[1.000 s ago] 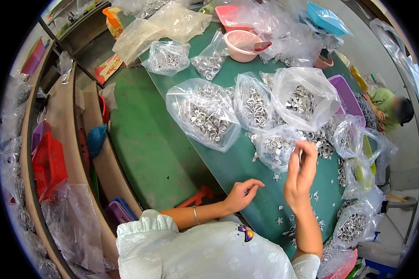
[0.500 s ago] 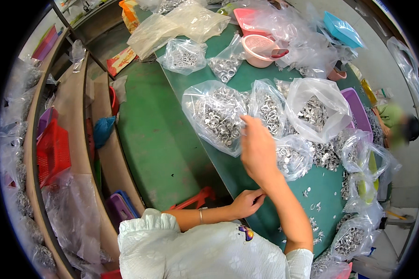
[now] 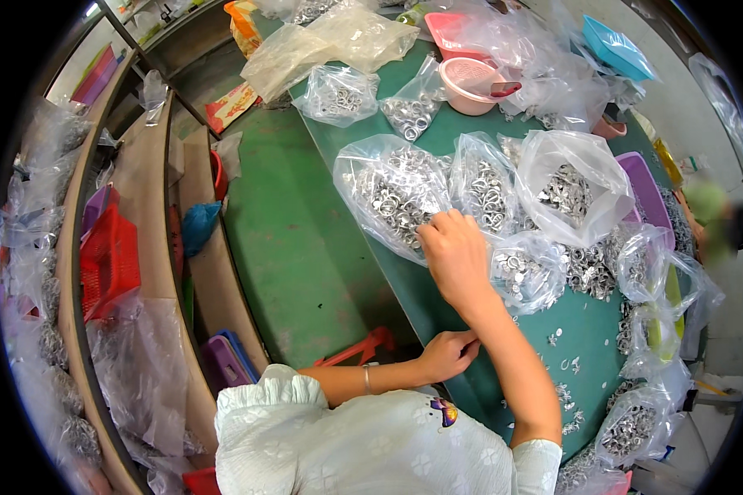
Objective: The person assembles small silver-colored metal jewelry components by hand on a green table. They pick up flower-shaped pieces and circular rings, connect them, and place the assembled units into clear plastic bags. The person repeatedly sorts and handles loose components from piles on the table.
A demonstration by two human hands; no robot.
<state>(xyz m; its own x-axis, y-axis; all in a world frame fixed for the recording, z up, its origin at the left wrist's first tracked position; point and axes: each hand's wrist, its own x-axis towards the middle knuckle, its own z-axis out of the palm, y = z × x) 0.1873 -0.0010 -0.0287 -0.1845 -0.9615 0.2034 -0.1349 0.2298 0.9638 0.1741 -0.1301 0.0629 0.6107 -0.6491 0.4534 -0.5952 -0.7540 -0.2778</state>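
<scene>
Head view: my right grip (image 3: 454, 254) bent over near side of clear bag of metal pieces (image 3: 396, 202), by left edge of worktop (image 3: 586, 322); fingers bunched, cannot tell if anything held
My left grip (image 3: 448, 355) loosely curled at same edge, maybe bracing; contents hidden
Farther right, open bag (image 3: 537, 157) gapes wide, probably for easy access; loose pieces (image 3: 575, 363) scattered beyond right forearm

Room over green tabletop (image 3: 590, 330) beside right forearm (image 3: 513, 359); clear bags (image 3: 527, 272) a barrier beyond
</scene>
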